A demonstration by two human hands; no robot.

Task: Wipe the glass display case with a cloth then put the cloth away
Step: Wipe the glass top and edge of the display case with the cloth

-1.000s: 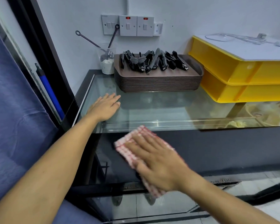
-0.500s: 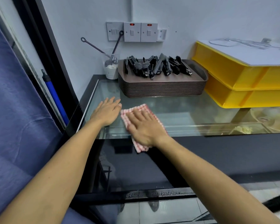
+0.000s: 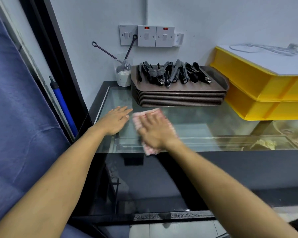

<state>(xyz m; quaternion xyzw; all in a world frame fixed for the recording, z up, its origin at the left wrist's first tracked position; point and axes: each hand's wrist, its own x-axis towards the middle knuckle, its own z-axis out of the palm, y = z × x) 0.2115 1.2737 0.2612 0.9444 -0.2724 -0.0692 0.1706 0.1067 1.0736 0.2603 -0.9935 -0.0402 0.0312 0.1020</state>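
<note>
On top of the glass display case (image 3: 205, 124), wiping under way.
Right hand (image 3: 155, 131) spread flat, pressing the red-checked cloth (image 3: 150, 151) onto the glass near the front edge; left hand (image 3: 115, 121) flat alongside, fingers straight, just beside the cloth.

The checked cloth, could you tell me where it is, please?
In the head view, the checked cloth lies under the right hand on the glass top, beside the left hand.
</note>
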